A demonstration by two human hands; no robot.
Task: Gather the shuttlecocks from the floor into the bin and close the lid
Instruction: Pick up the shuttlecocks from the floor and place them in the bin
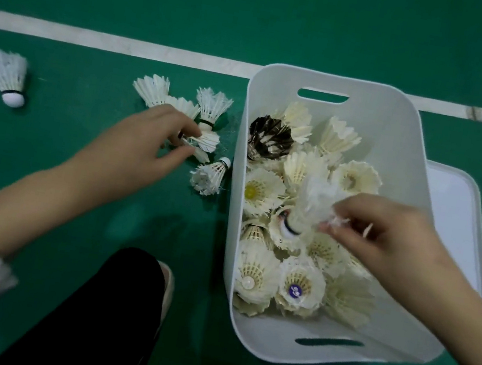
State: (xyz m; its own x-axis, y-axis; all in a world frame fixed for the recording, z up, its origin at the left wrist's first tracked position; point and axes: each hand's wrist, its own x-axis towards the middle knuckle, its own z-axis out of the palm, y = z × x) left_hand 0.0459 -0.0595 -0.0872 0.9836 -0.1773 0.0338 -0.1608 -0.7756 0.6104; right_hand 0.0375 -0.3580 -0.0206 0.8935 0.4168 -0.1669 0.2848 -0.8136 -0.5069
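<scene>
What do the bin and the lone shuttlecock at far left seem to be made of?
Bin: probably matte white plastic, judging by its smooth one-piece walls, rounded corners and cut-out handle slots. Lone shuttlecock: real-looking white feathers, frayed at the tips, on a rounded white base; cork or foam underneath, cannot tell.

The white plastic bin [399, 128] stands open on the floor, with a slot handle at each end. It holds a heap of cream shuttlecocks [253, 274] lying every way, and a dark-feathered shuttlecock [269, 138] near the far end. Above the heap the right hand [382, 236] pinches a blurred white shuttlecock [312, 203], cork down. The flat white lid [455, 216] lies against the bin's right side. Left of the bin lies a cluster of shuttlecocks [212, 105], where the left hand [145, 142] pinches a splayed shuttlecock [208, 142]. A lone shuttlecock [4, 72] lies well apart, further left.
</scene>
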